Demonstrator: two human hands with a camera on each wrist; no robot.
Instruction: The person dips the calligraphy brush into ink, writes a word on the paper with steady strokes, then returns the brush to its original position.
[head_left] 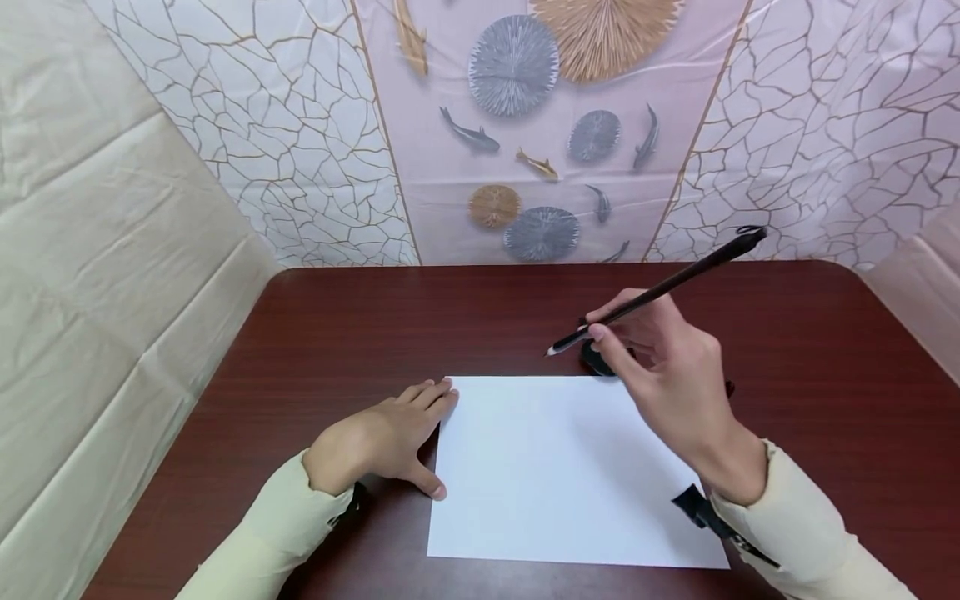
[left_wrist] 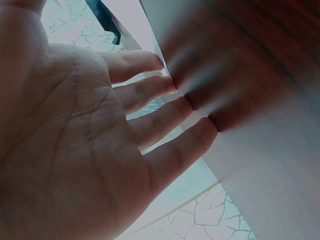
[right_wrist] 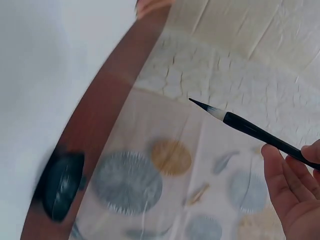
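A sheet of white paper [head_left: 525, 475] lies on the table. My left hand [head_left: 386, 437] rests at its left side, fingertips on the upper left corner and thumb at the left edge; in the left wrist view its fingers [left_wrist: 170, 155] are extended. My right hand [head_left: 675, 387] pinches a black calligraphy brush [head_left: 690, 273] between thumb and fingers, above the paper's upper right part. The brush slants, its looped end up to the right. In the right wrist view, its bristles [right_wrist: 216, 113] are white with a dark pointed tip, clear of any surface.
A small black rounded object, perhaps an ink dish [head_left: 595, 358], sits just beyond the paper's far edge, partly hidden by the right hand. A small dark thing [head_left: 730, 388] peeks out behind the right wrist. Patterned cloth [head_left: 525, 183] hangs behind the dark red-brown table [head_left: 360, 325].
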